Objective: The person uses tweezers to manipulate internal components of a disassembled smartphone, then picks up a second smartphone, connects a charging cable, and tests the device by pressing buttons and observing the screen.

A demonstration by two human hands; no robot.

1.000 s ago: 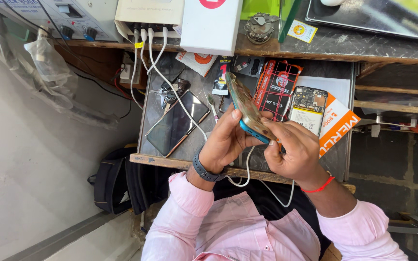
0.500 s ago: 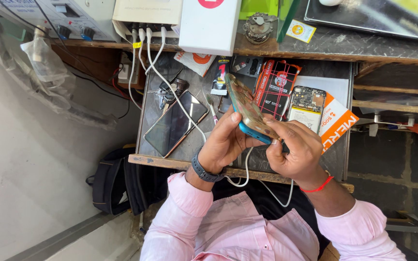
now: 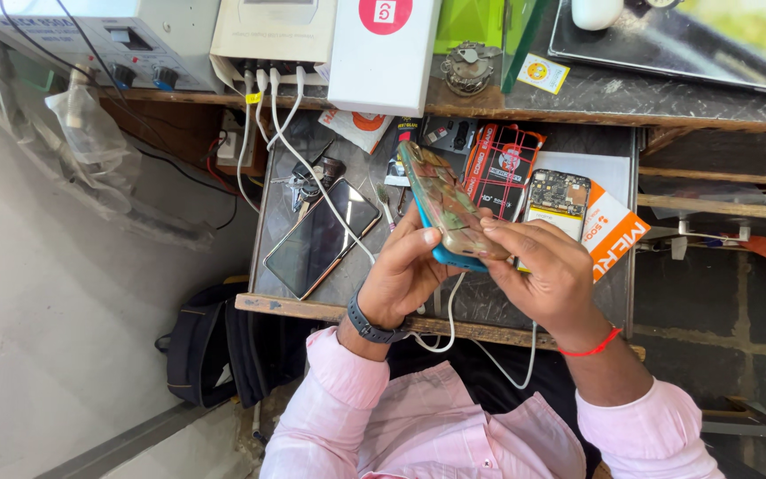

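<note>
Head view: you are gripping the phone with both your left hand and right hand above the tray; be keeping its blue edge steady.

Phone's lower end behind fingers; laptop cut off

Left hand: raised before the chest, fingers curled upward in a grasp, wrist bent back, dark band at the wrist. Right hand: close beside it, fingers bent inward and pinching, red thread at the wrist. Both forearms in pink sleeves.
</note>
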